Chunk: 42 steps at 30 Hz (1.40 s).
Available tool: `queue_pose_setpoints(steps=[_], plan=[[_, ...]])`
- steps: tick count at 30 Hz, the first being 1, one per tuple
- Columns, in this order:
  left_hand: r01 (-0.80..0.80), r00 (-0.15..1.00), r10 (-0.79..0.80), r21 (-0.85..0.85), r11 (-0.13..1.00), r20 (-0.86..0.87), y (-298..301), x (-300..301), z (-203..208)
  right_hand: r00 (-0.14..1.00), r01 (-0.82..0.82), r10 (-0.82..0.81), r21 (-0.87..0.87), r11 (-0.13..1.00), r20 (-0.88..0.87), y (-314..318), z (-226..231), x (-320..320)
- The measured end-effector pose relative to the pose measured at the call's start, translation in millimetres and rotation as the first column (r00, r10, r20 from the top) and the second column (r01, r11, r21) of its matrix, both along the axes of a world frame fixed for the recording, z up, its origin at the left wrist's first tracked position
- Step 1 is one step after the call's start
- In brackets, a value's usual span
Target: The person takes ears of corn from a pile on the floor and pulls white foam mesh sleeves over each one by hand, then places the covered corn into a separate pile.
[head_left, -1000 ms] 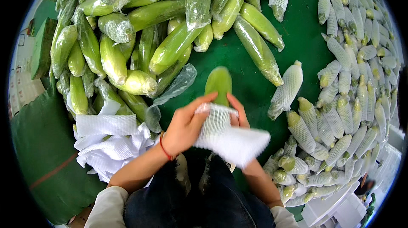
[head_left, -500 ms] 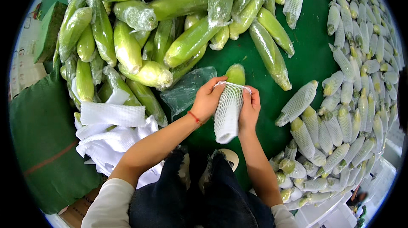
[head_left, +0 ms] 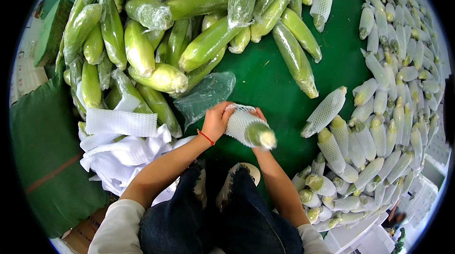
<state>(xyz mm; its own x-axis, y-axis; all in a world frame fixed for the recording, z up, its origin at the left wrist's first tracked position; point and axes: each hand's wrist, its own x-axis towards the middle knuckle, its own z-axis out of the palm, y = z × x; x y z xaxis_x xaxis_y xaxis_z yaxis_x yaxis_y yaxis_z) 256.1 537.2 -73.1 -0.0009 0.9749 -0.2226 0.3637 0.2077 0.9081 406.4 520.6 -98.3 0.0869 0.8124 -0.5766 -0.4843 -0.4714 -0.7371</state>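
A green ear of corn [head_left: 258, 135] sits in a white foam net sleeve [head_left: 239, 123] above the green surface, with its pale stub end poking out toward the lower right. My left hand [head_left: 217, 119], with a red string on the wrist, is closed round the sleeve's left end. On the other side my right hand [head_left: 259, 113] grips the corn; most of its fingers are hidden behind it. A crumpled clear plastic bag [head_left: 208, 94] lies beyond my left hand. White foam net sleeves [head_left: 125, 159] are heaped by my left forearm.
Plastic-wrapped ears of corn [head_left: 199, 48] are piled at the far left. Many netted ears [head_left: 374, 135] cover the right side, and single netted ears [head_left: 322, 5] lie apart from them. A green cushion-like bundle [head_left: 52, 149] stands at the left edge.
The corn now pokes out of the sleeve toward me; before, it showed at the sleeve's far end. Both hands have turned it and come slightly nearer and to the left.
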Motion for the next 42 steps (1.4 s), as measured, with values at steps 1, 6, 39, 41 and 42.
queue_pose_setpoints(steps=[1,6,39,41,42], plan=[[0.088,0.994,-0.078,0.126,0.988,-0.081,3.1,0.3,6.7,0.997,0.039,-0.049,-0.16,0.986,-0.054,2.8,16.4,-1.1],[0.42,0.659,-0.11,0.243,0.875,-0.744,30.8,-32.2,49.6,0.863,-0.329,0.197,-0.222,0.918,-0.465,-15.5,84.0,51.9],[0.22,0.897,-0.134,-0.163,0.962,0.42,-20.2,-131.2,218.4,0.57,-0.792,0.821,0.248,0.557,-0.025,37.4,230.7,-84.7],[0.275,0.916,-0.193,0.202,0.94,-0.351,-27.8,-125.9,195.2,0.643,-0.745,0.704,-0.031,0.667,-0.301,34.0,205.1,-91.9],[0.359,0.824,-0.052,0.449,0.818,-0.564,-26.3,-124.6,187.1,0.681,-0.675,0.556,-0.113,0.729,-0.477,30.4,197.4,-95.6]])
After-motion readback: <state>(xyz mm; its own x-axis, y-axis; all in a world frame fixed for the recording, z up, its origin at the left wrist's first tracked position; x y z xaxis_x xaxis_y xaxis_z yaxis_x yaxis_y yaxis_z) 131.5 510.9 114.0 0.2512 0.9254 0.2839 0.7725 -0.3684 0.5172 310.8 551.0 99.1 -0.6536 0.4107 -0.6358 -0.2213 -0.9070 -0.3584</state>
